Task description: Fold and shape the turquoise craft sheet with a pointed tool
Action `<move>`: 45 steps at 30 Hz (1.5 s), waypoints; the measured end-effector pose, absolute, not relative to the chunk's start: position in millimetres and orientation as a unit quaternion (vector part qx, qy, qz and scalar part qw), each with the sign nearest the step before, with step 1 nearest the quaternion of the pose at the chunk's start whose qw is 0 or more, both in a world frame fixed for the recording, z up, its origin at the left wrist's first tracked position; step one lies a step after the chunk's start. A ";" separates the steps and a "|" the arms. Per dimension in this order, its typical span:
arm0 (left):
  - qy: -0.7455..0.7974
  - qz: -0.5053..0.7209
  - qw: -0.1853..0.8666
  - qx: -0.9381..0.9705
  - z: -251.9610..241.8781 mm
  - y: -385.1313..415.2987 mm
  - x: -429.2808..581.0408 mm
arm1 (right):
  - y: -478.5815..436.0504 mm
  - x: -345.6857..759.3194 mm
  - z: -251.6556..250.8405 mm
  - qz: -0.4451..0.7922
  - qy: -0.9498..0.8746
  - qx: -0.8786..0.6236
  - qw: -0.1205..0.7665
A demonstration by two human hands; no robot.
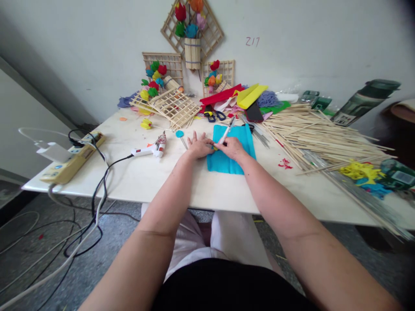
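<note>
A folded sheet of turquoise crepe paper (231, 162) lies on the white table (155, 177) in front of me. My left hand (198, 147) rests flat with fingers spread at the paper's left edge. My right hand (231, 147) lies on the paper and grips a white pen (226, 133), its tip pointing down toward my left hand. A small yellow piece shows under the pen's tip.
A white glue gun (149, 149) lies left of my hands, its cable running to a power strip (73, 160) at the table's left edge. A large pile of bamboo sticks (319, 138) fills the right side. Blue-handled scissors (214, 115), coloured paper and wooden lattice frames (171, 106) lie behind.
</note>
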State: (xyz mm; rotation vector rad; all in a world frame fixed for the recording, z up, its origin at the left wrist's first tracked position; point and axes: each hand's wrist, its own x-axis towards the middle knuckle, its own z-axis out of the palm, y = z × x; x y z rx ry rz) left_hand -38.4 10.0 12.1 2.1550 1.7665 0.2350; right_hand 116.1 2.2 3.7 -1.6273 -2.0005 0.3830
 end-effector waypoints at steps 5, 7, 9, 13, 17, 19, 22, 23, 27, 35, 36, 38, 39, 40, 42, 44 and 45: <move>0.624 0.079 0.168 0.759 10.7 12.1 -38.5 | 3.9 117.2 1.8 0.142 -0.747 -0.590 0.272; 0.623 0.072 0.169 0.760 11.4 11.8 -38.5 | 3.8 117.3 1.7 0.144 -0.746 -0.591 0.273; 0.623 0.069 0.169 0.761 12.5 10.7 -38.5 | 3.4 117.1 1.8 0.144 -0.743 -0.593 0.273; 0.622 0.076 0.166 0.761 14.2 8.2 -38.2 | 3.0 116.7 1.9 0.139 -0.742 -0.598 0.269; 0.623 0.076 0.167 0.760 13.7 8.6 -38.1 | 2.8 117.0 3.4 0.136 -0.745 -0.597 0.265; 0.623 0.075 0.168 0.760 12.9 9.6 -38.2 | 2.3 117.3 4.5 0.142 -0.745 -0.595 0.268; 0.623 0.076 0.169 0.760 12.0 10.4 -38.4 | 1.6 117.6 5.2 0.153 -0.741 -0.592 0.275; 0.622 0.078 0.168 0.760 11.9 10.3 -38.4 | 1.6 117.6 5.0 0.155 -0.741 -0.592 0.277; 0.621 0.080 0.166 0.762 11.8 9.4 -38.3 | 2.3 116.8 2.9 0.145 -0.741 -0.594 0.276; 0.621 0.073 0.161 0.764 11.2 10.6 -38.8 | 3.6 117.2 2.8 0.157 -0.737 -0.595 0.279; 0.621 0.072 0.159 0.764 11.5 10.4 -38.9 | 3.9 117.7 2.7 0.169 -0.735 -0.591 0.287; 0.620 0.069 0.157 0.766 12.2 9.5 -39.0 | 4.9 118.9 2.0 0.190 -0.730 -0.583 0.303; 0.618 0.069 0.157 0.767 12.8 8.9 -39.1 | 5.3 119.4 1.6 0.197 -0.727 -0.580 0.310; 0.617 0.069 0.157 0.768 13.4 8.3 -39.1 | 5.6 119.8 1.2 0.202 -0.725 -0.579 0.314; 0.616 0.068 0.159 0.769 14.7 7.0 -39.3 | 5.7 120.2 0.9 0.205 -0.726 -0.574 0.317; 0.614 0.067 0.163 0.769 16.1 6.0 -39.5 | 5.0 120.1 1.2 0.203 -0.732 -0.569 0.316; 0.613 0.065 0.165 0.770 16.9 5.6 -39.6 | 4.4 120.0 1.5 0.202 -0.733 -0.568 0.316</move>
